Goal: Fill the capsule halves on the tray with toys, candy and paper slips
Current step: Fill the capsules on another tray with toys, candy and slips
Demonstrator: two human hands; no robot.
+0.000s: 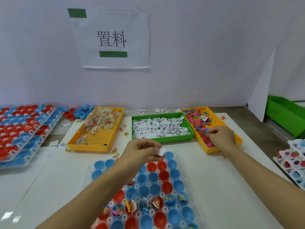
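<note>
Capsule halves [153, 187], red and blue, sat open side up in a clear plastic tray [194, 210] on the white worktop [222, 171] nearest the camera; several halves in the near rows already contained small toys, wrapped candy and folded slips, while those farther up the tray looked empty. Above the far end of that tray the left hand [142, 151] hovered with its fingers curled, pinching a white paper slip [160, 152] between thumb and fingertips. To the right, the right hand [221, 136] lay in the near part of a yellow bin of small plastic toys [203, 124], mostly pink, orange and blue; its fingers were curled down among the toys, but whether they actually gripped one could not be told. Between the hands and a little beyond stood a green bin of printed paper slips [158, 128], and left of it a yellow bin of wrapped candy [99, 124], its perforated floor bare at the near end. A few candies and slips lay loose on the worktop around the bins. At far left, stacked trays of red and blue halves [23, 129] leaned in a pile, with loose halves [79, 112] behind them. More stacked trays [295, 161] showed at the right edge, near a green crate [283, 113]. On the wall hung a paper sign [113, 38] with two characters.
</note>
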